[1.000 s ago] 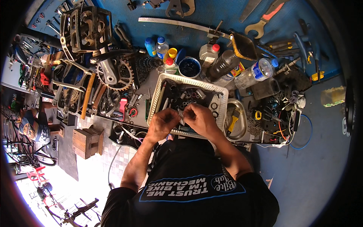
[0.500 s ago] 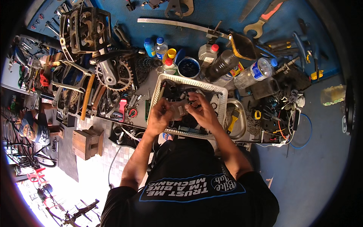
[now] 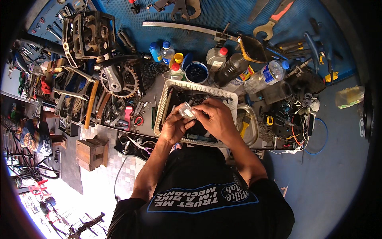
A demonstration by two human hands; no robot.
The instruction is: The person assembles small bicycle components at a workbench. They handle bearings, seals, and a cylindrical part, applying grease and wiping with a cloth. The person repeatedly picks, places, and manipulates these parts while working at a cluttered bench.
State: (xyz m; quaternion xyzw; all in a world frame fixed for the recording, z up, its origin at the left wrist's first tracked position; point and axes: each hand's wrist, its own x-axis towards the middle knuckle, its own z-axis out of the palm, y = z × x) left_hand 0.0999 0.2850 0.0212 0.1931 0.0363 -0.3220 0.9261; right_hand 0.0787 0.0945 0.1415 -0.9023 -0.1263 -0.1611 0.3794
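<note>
Over a white plastic basket [image 3: 162, 104] of dark small parts, both my hands work on one small clear plastic bag [image 3: 186, 110]. My left hand [image 3: 173, 128] grips its left side between thumb and fingers. At the bag's right edge, the fingers of my right hand [image 3: 217, 120] are pinched together. Something pale shows through the plastic, too small and shiny to name. My hands hide part of the basket's contents.
Behind the basket stand an open tub of dark blue grease [image 3: 197, 72] and several bottles. A metal tray [image 3: 251, 134] with a yellow-handled brush [image 3: 244, 128] sits to the right. Cranks with a chainring [image 3: 119, 81] lie left. Wrenches hang on the blue wall.
The bag has tilted up and moved slightly in my hands. My left hand has turned palm upward, and my right hand has come down over the bag's right edge.
</note>
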